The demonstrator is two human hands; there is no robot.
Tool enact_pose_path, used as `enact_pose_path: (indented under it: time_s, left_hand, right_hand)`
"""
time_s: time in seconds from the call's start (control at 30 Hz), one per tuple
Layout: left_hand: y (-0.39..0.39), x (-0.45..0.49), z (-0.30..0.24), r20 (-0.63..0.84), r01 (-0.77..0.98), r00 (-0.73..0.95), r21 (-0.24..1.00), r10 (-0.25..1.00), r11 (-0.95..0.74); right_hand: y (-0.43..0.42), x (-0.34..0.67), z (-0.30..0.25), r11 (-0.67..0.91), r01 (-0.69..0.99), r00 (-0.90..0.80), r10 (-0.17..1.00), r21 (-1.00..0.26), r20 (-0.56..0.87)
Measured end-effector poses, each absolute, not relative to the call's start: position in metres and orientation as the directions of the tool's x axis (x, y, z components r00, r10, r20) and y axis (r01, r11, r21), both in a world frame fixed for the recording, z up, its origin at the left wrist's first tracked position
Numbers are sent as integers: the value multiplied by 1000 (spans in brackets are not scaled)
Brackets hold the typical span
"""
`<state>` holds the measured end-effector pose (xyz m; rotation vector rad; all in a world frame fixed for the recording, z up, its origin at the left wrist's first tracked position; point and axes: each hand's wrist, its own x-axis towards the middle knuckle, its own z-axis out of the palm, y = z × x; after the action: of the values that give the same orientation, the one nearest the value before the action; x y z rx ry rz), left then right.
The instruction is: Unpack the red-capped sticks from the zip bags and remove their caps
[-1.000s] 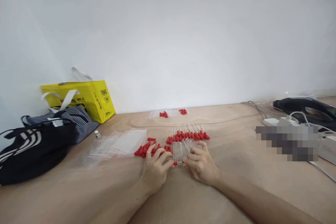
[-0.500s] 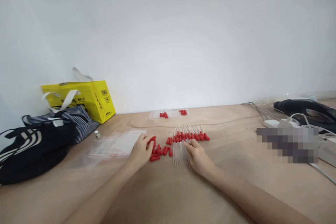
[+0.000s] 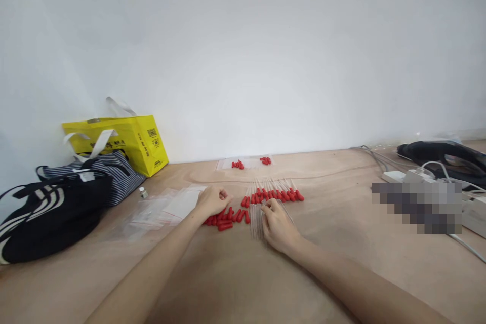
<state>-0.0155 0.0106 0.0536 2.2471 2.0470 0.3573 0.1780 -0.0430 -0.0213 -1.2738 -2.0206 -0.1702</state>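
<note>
My left hand [image 3: 212,201] is curled with its fingers closed over the loose red rubber bulbs [image 3: 228,218] heaped on the wooden table [image 3: 341,243]; what it pinches is hidden. My right hand [image 3: 276,223] rests with bent fingers on a bunch of clear glass tubes [image 3: 256,218] lying side by side, pinching one near its far end. Just beyond lies a row of finished droppers with red bulbs [image 3: 275,194], their glass tips pointing away from me.
Clear plastic bags [image 3: 167,208] lie left of the bulbs, with a small vial [image 3: 143,192] behind. A yellow bag [image 3: 125,142], a striped bag [image 3: 102,174] and a black bag [image 3: 45,215] stand at left. A bag with red bulbs [image 3: 248,163] sits by the wall. Power strips and cables [image 3: 425,179] are at right.
Both hands left the near ends of the tubes. My left hand moved left and away onto the red bulbs; my right hand shifted up along the tubes.
</note>
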Motion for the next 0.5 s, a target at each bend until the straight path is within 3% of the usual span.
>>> enact_pose_path:
  time_s: [0.1,0.27,0.5]
  left_hand:
    - [16,4,51,102,976,97,186,990,-114]
    - [23,30,46,49,985,87,146,995,-93]
    - [29,38,44,32,993,37,111,999,-40]
  right_hand:
    - [-50,190,-12,548,796,-281,712,-258,644]
    - [-66,214,0,669,719,-492,681,-188,542]
    - [-61,212,-6,637,759,-479,685,-134,548]
